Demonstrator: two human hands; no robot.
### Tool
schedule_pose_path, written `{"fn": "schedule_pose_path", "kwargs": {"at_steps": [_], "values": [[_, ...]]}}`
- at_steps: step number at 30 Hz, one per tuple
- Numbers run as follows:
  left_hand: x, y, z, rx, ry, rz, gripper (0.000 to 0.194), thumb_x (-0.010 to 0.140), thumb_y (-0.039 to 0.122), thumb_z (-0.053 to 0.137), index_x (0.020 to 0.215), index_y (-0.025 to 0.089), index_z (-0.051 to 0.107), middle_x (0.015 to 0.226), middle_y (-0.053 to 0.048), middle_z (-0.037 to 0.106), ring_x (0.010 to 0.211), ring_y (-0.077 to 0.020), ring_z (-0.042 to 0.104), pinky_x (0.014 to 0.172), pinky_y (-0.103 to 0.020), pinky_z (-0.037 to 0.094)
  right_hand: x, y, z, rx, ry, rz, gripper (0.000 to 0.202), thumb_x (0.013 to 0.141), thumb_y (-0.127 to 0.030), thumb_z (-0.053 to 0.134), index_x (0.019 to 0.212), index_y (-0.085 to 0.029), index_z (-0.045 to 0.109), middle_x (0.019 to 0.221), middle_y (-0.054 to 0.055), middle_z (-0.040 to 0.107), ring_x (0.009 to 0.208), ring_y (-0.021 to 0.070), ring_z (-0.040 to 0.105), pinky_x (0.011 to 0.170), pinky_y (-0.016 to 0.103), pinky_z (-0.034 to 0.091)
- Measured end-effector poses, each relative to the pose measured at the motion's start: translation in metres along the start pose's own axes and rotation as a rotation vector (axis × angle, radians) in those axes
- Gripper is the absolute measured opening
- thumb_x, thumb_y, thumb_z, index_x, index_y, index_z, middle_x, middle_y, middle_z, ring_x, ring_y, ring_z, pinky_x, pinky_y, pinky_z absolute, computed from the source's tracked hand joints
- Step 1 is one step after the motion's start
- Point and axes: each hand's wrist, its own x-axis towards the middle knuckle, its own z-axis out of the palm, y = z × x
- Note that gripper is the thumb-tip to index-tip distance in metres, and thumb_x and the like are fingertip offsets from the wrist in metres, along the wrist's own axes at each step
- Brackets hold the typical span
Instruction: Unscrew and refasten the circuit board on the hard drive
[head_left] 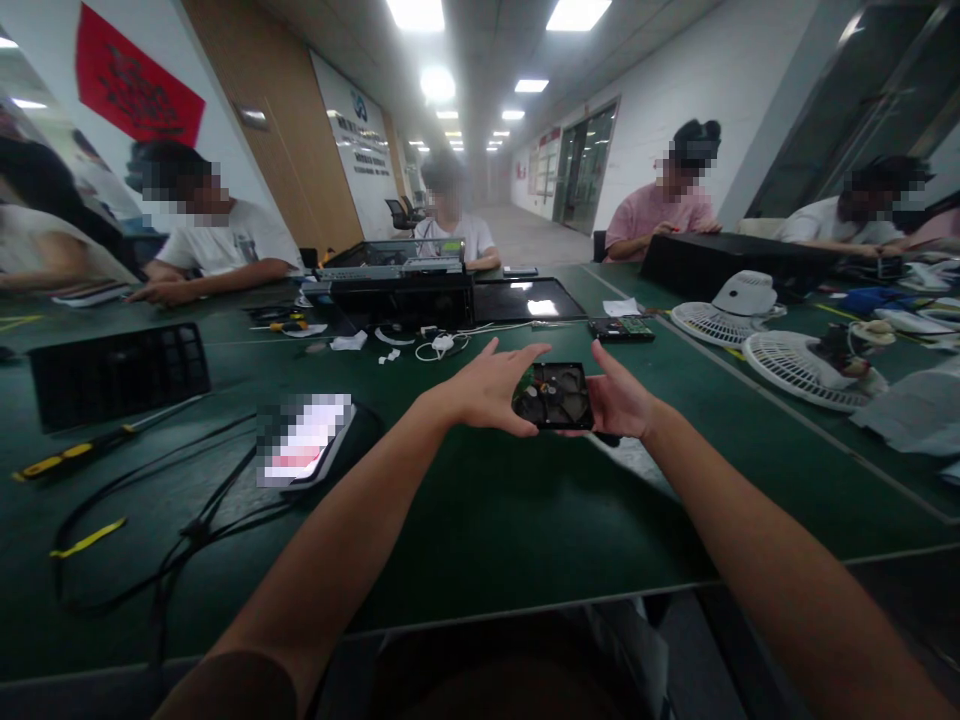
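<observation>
A black hard drive (566, 397) with a bit of green circuit board on its left side is held up over the green table, its dark underside facing me. My left hand (487, 388) grips its left end, thumb below and fingers above. On the opposite end, my right hand (621, 402) holds it with the thumb up and the other fingers partly hidden behind it. Below the right hand lies a pale sheet (637, 462), partly covered by that hand and a dark item. A second hard drive (622, 329), circuit board up, lies just beyond my hands.
On the left are a lit phone (311, 440), black cables (196, 530), a yellow-black screwdriver (82, 455) and a dark panel (120, 375). An opened metal case (397, 285) stands ahead. White fan parts (806, 368) occupy the right. Several people sit around the table (465, 530).
</observation>
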Motion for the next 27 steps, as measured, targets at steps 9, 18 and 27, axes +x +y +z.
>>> {"fn": "schedule_pose_path", "kwargs": {"at_steps": [9,18,27], "values": [[-0.004,0.008,0.000,0.100,-0.056,0.002,0.127,0.072,0.051,0.084,0.168,0.019,0.008,0.165,-0.020,0.043,0.151,-0.0407,0.043,0.128,-0.069,-0.003,0.010,0.011,0.006,0.465,-0.467,0.212,0.093,0.097,-0.085,0.012,0.140,-0.014,0.052,0.118,0.023,0.075,0.104,0.0341,0.077,0.087,0.057,0.063],[0.007,0.003,0.025,0.195,0.196,-0.084,0.130,0.069,0.048,0.091,0.168,0.019,0.012,0.174,-0.022,0.020,0.163,-0.0464,0.011,0.130,-0.069,0.001,0.005,0.003,-0.016,0.539,-0.221,0.193,0.068,0.098,-0.071,0.036,0.138,-0.019,0.057,0.119,0.018,0.076,0.102,0.0344,0.077,0.079,0.049,0.064],[0.015,0.035,0.106,-0.051,0.084,0.048,0.084,0.101,0.060,0.056,0.166,0.016,0.026,0.175,-0.017,0.025,0.163,-0.0332,0.021,0.133,-0.053,0.018,-0.011,0.019,-0.119,0.672,0.425,-0.101,0.060,0.093,-0.057,0.041,0.133,-0.019,0.064,0.126,0.021,0.073,0.110,0.0370,0.071,0.087,0.056,0.057]]}}
